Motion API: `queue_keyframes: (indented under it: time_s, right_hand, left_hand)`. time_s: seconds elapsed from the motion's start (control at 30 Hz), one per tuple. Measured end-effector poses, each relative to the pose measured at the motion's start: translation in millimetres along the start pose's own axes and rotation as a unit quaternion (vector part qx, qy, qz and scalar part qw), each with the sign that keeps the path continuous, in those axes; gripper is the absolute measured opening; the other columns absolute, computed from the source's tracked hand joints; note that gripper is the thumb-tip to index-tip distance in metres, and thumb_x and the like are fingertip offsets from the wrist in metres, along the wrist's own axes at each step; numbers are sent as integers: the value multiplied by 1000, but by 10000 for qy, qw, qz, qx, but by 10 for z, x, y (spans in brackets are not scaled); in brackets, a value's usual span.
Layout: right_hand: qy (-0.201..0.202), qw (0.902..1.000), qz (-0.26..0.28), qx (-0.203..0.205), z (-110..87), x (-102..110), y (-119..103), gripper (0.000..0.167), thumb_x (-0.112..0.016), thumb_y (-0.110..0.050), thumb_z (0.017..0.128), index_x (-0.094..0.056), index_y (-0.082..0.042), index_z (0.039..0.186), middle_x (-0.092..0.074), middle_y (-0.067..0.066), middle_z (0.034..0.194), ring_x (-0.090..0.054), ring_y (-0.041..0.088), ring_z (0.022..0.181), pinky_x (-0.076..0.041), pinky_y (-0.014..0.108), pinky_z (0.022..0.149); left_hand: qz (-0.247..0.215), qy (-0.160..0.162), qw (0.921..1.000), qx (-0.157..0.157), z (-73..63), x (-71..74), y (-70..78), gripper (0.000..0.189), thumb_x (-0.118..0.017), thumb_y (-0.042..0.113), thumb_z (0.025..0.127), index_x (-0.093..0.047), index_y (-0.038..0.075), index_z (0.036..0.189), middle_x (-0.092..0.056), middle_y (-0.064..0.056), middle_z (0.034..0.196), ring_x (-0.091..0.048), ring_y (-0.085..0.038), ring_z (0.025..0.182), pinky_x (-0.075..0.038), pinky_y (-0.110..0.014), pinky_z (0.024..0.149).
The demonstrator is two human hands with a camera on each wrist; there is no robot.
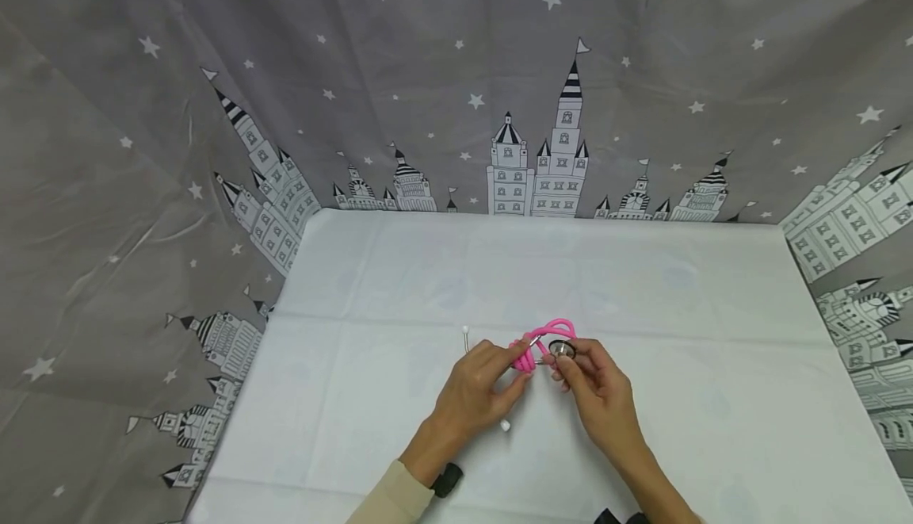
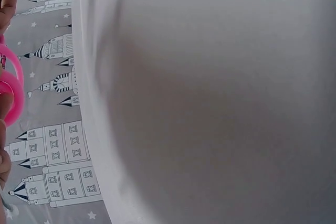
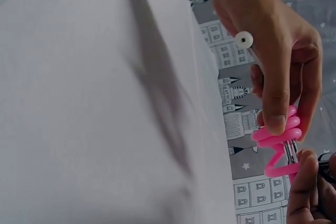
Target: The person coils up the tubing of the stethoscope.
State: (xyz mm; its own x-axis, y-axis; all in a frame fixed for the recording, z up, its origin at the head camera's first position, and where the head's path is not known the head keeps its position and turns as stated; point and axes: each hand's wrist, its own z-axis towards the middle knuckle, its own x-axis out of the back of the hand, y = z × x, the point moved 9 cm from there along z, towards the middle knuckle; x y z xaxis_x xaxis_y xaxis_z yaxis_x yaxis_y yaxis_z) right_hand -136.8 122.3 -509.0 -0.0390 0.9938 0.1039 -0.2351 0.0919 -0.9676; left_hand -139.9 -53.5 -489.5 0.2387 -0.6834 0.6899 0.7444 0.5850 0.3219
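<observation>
A stethoscope with pink tubing [image 1: 561, 323] is held between both hands above the white-covered table. Its tubing is wound in several coils [image 3: 277, 138] around the metal ear tubes [image 3: 291, 153]. My left hand [image 1: 472, 391] pinches these coils between thumb and fingers. The round chest piece [image 1: 562, 349], silver with a dark rim, is gripped by my right hand [image 1: 602, 389]. White ear tips stick out on either side of the left hand, one ear tip [image 1: 466, 329] beyond it and another ear tip [image 1: 505, 426] nearer me. The left wrist view catches only part of a pink loop [image 2: 17, 103].
A white cloth [image 1: 371, 397] covers the table, with faint fold lines. Behind and beside it hangs a grey curtain [image 1: 428, 72] printed with castles and stars. Dark bands [image 1: 448, 480] sit on the wrists.
</observation>
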Motion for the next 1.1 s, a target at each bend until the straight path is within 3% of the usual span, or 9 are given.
queue_keyframes:
  time_s: [0.1,0.23,0.37,0.47,0.67,0.8,0.97,1.1]
  right_hand:
    - [246,9988,-390,157,-18,17,-55,18,-65,1,105,-58,-2,122,-80,20,104,-76,12,84,-62,22,69]
    - [684,9899,-1198,337,-52,30,-144,16,-73,-3,101,-67,-8,115,-74,6,104,-69,5,80,-57,16,65]
    - [1060,9770,-1778,517,-63,68,-222,18,-82,-4,94,-74,-10,110,-59,5,106,-60,3,80,-51,8,64]
    - [1123,9732,-1906,631,-41,108,-246,18,-84,-3,91,-75,-8,106,-58,4,95,-56,4,78,-48,8,62]
    - [968,9824,-1524,482,13,193,-245,14,-83,-2,92,-80,-9,104,-69,1,87,-61,1,68,-53,12,57]
    - [873,9906,-1054,53,34,234,-201,11,-80,-5,96,-79,-9,106,-74,6,88,-66,6,64,-57,19,56]
    - [787,9932,-698,-493,69,314,-85,23,-83,-8,95,-67,-6,111,-65,6,82,-60,13,62,-55,23,53]
    - [287,9965,-428,-651,121,355,19,31,-81,-6,96,-67,-6,124,-57,4,81,-54,14,61,-49,27,55]
  left_hand:
    - [-18,6,10000,-25,-2,6,20,47,-91,16,85,-76,10,129,-77,5,96,-66,-9,82,-53,-17,72]
    - [-42,-19,10000,-39,-4,-2,37,47,-91,16,85,-76,10,130,-78,5,96,-66,-8,83,-54,-16,72]
    - [-24,-28,10000,-54,-7,-6,50,48,-91,17,86,-76,10,131,-78,6,97,-66,-8,83,-54,-15,72]
    - [12,-22,9999,-99,-15,-1,61,49,-91,17,85,-76,10,131,-78,6,97,-66,-8,82,-54,-15,72]
    - [44,-54,9999,-118,-22,14,63,50,-91,17,85,-75,9,132,-78,5,96,-67,-8,83,-55,-16,72]
    - [47,-64,9999,-110,-26,22,56,52,-91,17,85,-75,10,133,-78,5,95,-67,-9,83,-55,-16,73]
    - [37,-55,9999,-142,-23,44,66,52,-91,17,85,-75,10,134,-78,6,94,-66,-9,83,-55,-15,73]
    - [-36,-99,9998,-152,-19,53,75,52,-92,18,85,-75,10,134,-77,6,95,-65,-8,83,-54,-15,72]
